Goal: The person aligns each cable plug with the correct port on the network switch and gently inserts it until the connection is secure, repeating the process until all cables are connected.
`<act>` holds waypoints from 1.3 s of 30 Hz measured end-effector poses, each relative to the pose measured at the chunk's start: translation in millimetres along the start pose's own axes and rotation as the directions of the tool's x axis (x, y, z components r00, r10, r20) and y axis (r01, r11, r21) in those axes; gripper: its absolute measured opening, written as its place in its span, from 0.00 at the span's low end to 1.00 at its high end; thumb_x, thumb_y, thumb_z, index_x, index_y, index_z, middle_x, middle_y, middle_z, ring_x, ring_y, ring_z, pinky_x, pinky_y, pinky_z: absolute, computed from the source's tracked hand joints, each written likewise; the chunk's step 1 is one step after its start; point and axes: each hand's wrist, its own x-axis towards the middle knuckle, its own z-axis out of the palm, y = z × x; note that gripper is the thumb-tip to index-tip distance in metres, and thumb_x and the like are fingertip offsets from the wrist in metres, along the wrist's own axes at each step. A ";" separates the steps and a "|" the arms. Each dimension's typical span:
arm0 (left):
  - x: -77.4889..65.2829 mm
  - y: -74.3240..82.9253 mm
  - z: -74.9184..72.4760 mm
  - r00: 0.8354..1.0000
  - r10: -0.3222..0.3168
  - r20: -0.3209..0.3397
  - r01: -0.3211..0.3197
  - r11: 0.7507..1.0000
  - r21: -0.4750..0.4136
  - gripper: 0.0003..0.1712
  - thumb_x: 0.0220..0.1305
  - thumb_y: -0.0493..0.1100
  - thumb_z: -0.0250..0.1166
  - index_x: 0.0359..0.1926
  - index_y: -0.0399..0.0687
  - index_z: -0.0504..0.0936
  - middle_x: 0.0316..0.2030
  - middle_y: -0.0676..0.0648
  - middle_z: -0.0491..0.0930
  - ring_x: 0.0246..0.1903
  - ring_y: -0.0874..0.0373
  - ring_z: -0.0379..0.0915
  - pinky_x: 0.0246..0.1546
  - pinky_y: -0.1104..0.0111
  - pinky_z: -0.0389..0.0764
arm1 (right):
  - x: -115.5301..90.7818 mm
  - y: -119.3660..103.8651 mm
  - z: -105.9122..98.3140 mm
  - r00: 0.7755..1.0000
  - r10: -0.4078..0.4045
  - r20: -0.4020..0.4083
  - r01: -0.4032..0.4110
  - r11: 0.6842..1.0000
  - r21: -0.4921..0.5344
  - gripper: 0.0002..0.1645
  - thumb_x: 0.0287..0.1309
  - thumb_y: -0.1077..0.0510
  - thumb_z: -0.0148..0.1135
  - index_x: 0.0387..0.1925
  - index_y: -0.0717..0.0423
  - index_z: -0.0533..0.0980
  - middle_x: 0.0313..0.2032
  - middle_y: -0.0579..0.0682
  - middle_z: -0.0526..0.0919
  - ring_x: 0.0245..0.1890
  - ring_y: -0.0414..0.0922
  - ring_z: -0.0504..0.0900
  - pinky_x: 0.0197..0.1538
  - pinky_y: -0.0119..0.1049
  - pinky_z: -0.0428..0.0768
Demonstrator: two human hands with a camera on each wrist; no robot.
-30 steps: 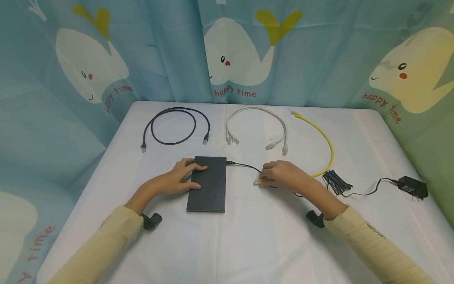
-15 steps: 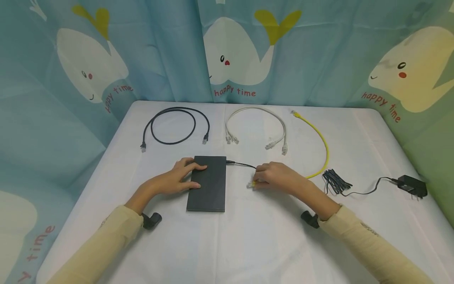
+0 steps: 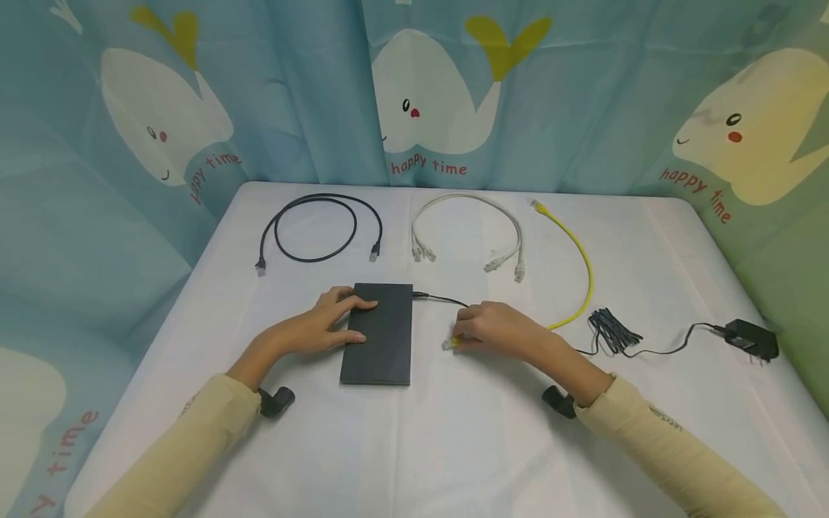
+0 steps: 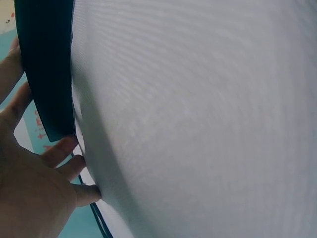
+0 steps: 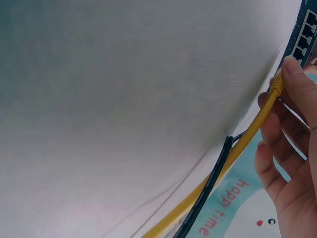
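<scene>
A flat black network switch (image 3: 387, 342) lies on the table, with a row of ports on its side visible in the right wrist view. My left hand (image 3: 317, 327) rests on its left part, thumb and index finger extended over the top. To the right of the switch, my right hand (image 3: 497, 329) pinches the yellow network cable (image 5: 252, 124) just behind its plug. The clear plug (image 3: 447, 345) points toward the switch, apart from it in the head view. From there the cable curves back to its other plug (image 3: 537, 206) at the rear.
A black power cord (image 3: 440, 298) enters the switch's right side, passes under my right hand to a tied bundle (image 3: 612, 331), then to a power adapter (image 3: 751, 339). Behind lie a black network cable (image 3: 315, 260) and white network cables (image 3: 466, 196). A patterned curtain (image 3: 311, 86) hangs beyond the table.
My right hand has moved left toward the switch, drawing the yellow cable's near end along. The left hand and switch have stayed in place.
</scene>
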 end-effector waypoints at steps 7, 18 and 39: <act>0.6 -1.3 0.2 1.000 0.003 -0.001 -0.003 1.000 0.010 0.33 0.61 0.60 0.61 0.66 0.61 0.65 0.68 0.35 0.43 0.67 0.38 0.39 0.57 0.39 0.56 | 4.6 -3.7 4.9 0.997 -0.059 -0.042 0.059 0.998 -0.006 0.08 0.49 0.53 0.71 0.29 0.50 0.81 0.27 0.40 0.77 0.27 0.37 0.74 0.32 0.31 0.74; 0.3 -0.3 -0.8 1.000 -0.002 0.004 0.002 1.000 0.000 0.34 0.62 0.59 0.61 0.66 0.59 0.65 0.68 0.33 0.43 0.67 0.36 0.38 0.57 0.37 0.54 | 8.4 -14.2 4.7 0.998 -0.057 -0.038 0.055 0.998 -0.043 0.09 0.48 0.52 0.72 0.30 0.52 0.81 0.26 0.40 0.78 0.26 0.37 0.75 0.32 0.29 0.75; 0.7 0.7 -1.1 1.000 0.016 0.001 -0.016 1.000 -0.002 0.33 0.62 0.57 0.61 0.66 0.57 0.65 0.68 0.32 0.43 0.67 0.35 0.38 0.57 0.37 0.54 | 18.2 -30.4 6.2 0.995 0.016 0.098 -0.031 0.989 0.146 0.06 0.54 0.61 0.67 0.36 0.56 0.79 0.31 0.44 0.80 0.26 0.34 0.74 0.33 0.24 0.75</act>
